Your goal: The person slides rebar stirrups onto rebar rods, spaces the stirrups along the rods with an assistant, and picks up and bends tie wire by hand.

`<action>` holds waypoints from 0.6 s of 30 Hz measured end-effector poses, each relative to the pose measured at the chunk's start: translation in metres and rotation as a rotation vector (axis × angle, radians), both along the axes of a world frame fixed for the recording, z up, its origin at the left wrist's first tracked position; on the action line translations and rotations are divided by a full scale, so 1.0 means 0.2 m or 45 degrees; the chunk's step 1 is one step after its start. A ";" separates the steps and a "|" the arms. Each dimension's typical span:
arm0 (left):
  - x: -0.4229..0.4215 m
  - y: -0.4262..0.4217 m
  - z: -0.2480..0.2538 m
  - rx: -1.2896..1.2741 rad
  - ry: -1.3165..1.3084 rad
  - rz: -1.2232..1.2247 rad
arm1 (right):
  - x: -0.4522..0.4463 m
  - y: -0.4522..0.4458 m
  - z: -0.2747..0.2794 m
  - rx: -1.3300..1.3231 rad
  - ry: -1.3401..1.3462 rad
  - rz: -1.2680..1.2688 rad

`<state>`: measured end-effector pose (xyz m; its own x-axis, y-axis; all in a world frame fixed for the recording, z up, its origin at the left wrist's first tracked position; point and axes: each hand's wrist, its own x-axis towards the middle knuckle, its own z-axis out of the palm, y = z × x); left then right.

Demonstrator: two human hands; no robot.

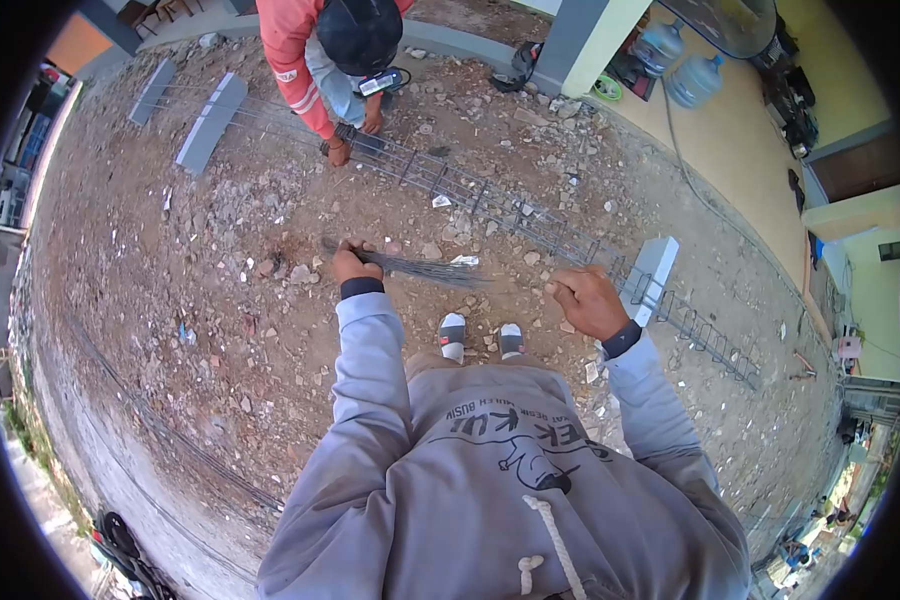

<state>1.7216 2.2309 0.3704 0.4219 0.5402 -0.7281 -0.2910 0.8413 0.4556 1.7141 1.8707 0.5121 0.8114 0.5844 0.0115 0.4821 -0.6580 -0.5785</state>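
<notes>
My left hand (356, 266) is closed around a bundle of thin dark wires (435, 270), whose loose ends fan out to the right. My right hand (587, 301) is held to the right of those ends with its fingers curled in a pinch; whatever may be in them is too small to make out. Beyond both hands, a long rebar cage (485, 197) with square stirrups runs diagonally from upper left to lower right. A pale grey block (654, 272) sits at the cage, close to my right hand.
A co-worker in a red jacket (288, 50) bends over the far end of the cage, hands on it. Two more grey blocks (211, 123) stand at the upper left. Rubble covers the ground (230, 340). Long rods (185, 440) lie at left; water jugs (694, 82) stand upper right.
</notes>
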 end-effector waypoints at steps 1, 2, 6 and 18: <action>-0.04 0.00 0.01 0.006 -0.015 0.009 | 0.02 0.00 0.00 -0.051 0.018 0.042; -0.07 0.00 0.02 0.013 -0.034 0.013 | 0.04 -0.01 0.00 -0.101 0.030 0.079; -0.18 -0.05 0.00 -0.028 -0.123 0.160 | 0.09 -0.06 -0.07 0.011 0.046 0.222; -0.34 -0.48 0.02 0.187 -0.144 0.271 | 0.19 -0.14 0.45 -0.214 -0.573 0.131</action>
